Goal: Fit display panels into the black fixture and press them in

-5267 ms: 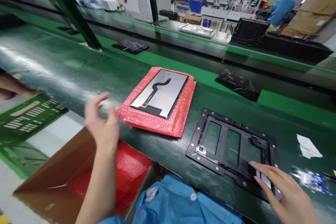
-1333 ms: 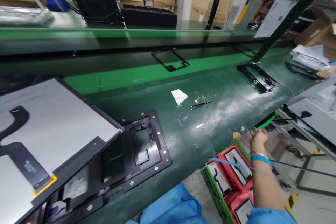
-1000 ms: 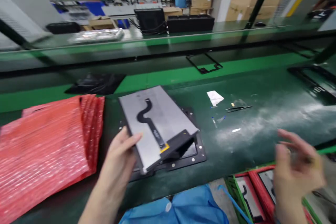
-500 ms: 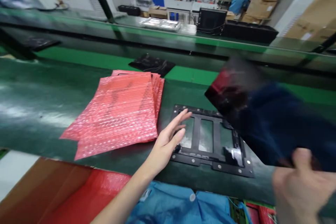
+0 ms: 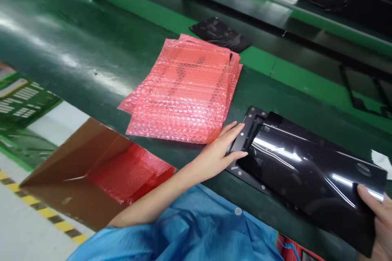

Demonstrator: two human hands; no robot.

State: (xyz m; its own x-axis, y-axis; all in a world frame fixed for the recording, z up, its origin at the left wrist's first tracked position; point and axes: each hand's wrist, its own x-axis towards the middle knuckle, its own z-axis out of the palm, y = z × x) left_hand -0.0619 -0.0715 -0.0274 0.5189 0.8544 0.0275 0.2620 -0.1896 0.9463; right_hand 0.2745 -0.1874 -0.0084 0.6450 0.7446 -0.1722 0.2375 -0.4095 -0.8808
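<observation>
A glossy black display panel (image 5: 306, 171) lies face up over a black metal frame (image 5: 249, 124) on the dark green belt. My right hand (image 5: 375, 220) grips the panel's right end, thumb on the glass. My left hand (image 5: 222, 151) rests with fingers stretched out against the frame's left edge, touching the panel's left end. A stack of red bubble-wrap bags (image 5: 186, 89) lies just left of that hand.
An open cardboard box (image 5: 73, 171) with red bubble wrap inside sits below the belt's near edge. A black bag (image 5: 220, 34) lies behind the red stack. A second black frame (image 5: 364, 89) is at the far right. A green crate (image 5: 21, 102) stands at the left.
The panel, blurred in the air in my right hand half a second ago, now lies down over the frame. My left hand stays at the frame's left edge. The view has tilted down.
</observation>
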